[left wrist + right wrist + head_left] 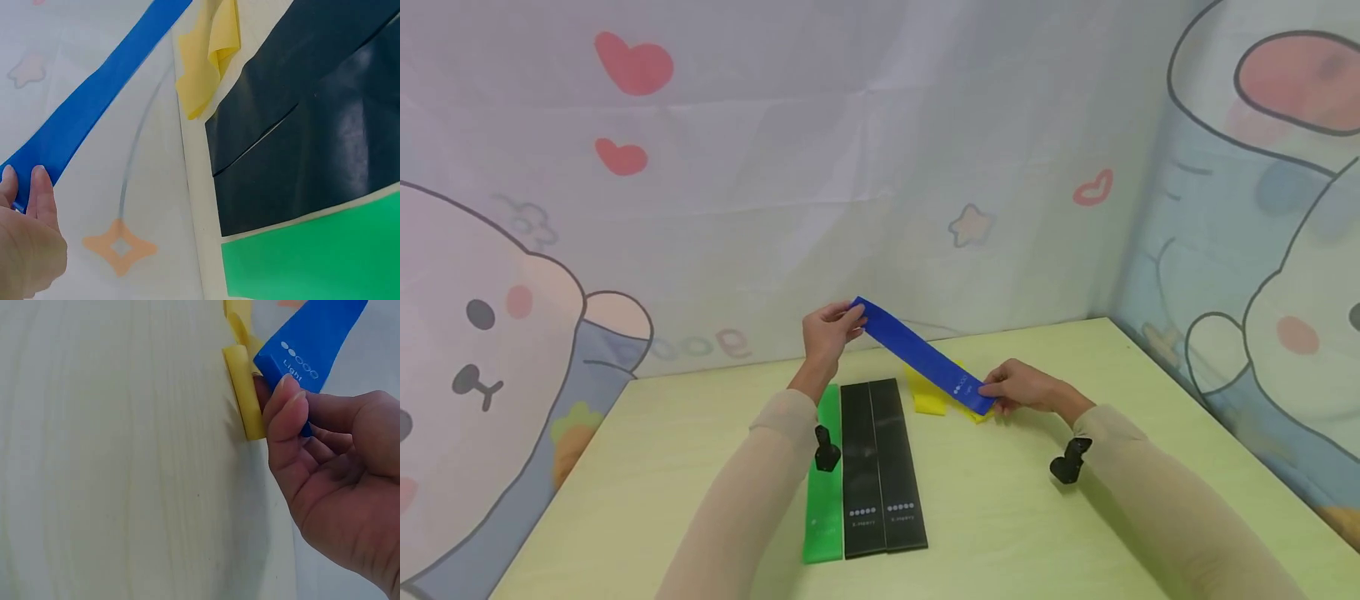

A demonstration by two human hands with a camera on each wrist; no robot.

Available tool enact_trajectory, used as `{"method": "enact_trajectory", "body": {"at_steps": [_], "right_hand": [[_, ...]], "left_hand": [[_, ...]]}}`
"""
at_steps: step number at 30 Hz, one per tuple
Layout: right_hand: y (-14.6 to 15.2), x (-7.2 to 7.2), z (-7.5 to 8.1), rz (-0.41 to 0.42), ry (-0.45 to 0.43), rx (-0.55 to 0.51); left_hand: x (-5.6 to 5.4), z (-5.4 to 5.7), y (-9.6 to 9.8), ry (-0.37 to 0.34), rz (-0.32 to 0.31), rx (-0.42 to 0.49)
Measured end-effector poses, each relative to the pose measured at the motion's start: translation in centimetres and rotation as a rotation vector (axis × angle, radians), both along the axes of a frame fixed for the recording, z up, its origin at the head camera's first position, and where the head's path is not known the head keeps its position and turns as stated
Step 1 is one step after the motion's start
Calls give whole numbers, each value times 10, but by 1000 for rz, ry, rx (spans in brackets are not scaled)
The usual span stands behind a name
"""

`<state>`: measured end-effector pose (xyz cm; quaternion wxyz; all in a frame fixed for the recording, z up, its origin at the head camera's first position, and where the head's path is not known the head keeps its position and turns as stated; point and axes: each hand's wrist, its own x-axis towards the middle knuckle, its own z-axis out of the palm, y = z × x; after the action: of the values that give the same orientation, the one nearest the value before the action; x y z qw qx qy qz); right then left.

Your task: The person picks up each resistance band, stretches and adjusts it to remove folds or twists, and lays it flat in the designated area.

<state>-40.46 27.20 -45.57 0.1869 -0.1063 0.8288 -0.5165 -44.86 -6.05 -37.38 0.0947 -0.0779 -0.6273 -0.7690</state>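
A blue resistance band (917,350) is stretched out flat in the air between both hands, sloping down to the right. My left hand (831,333) pinches its upper end between thumb and fingers. The lower end, printed "Light" with a row of dots, is pinched by my right hand (1026,387). Beneath the blue band, a crumpled yellow band (929,402) lies on the table, partly hidden by it. Two black bands (863,467) marked "X-Heavy" lie side by side, lengthwise. Along their left edge lies a green band (824,508), partly covered by the left sleeve.
The pale wooden table (700,433) meets a cloth backdrop (760,208) printed with hearts and cartoon animals at the back. More backdrop stands along the right side. A small black wrist camera (827,454) sits on the left sleeve, another black camera (1070,462) on the right.
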Motion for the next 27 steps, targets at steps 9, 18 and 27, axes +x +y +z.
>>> {"method": "enact_trajectory", "body": {"at_steps": [9, 18, 27], "right_hand": [[-10, 16, 8, 57, -56, 44], [-21, 29, 14, 110, -162, -52], [-21, 28, 9, 59, -31, -46]], "left_hand": [[2, 0, 2, -7, -32, -47], [3, 0, 2, -20, -34, -38], [-1, -5, 3, -36, -24, -52]]}}
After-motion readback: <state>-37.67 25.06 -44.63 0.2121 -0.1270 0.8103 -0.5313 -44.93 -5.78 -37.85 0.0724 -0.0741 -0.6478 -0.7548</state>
